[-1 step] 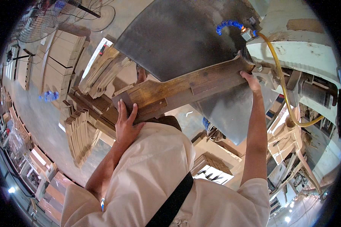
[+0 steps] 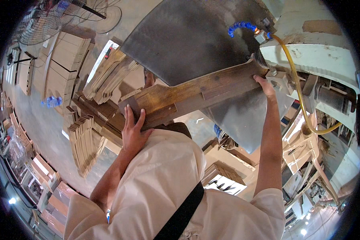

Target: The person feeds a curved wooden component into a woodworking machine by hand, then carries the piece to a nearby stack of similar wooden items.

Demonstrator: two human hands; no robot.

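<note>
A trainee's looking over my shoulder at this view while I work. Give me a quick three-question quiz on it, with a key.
1. Multiple choice: what does the left hand rest on?
A) the wire fan
B) one end of the long wooden assembly
C) the blue segmented nozzle

2. True or false: the right hand is at the same end of the wooden assembly as the left hand.

3. Fill in the colour: the curved tube hanging to the right of the right hand is ____.

Key:
1. B
2. False; the hands are at opposite ends.
3. Yellow
</note>
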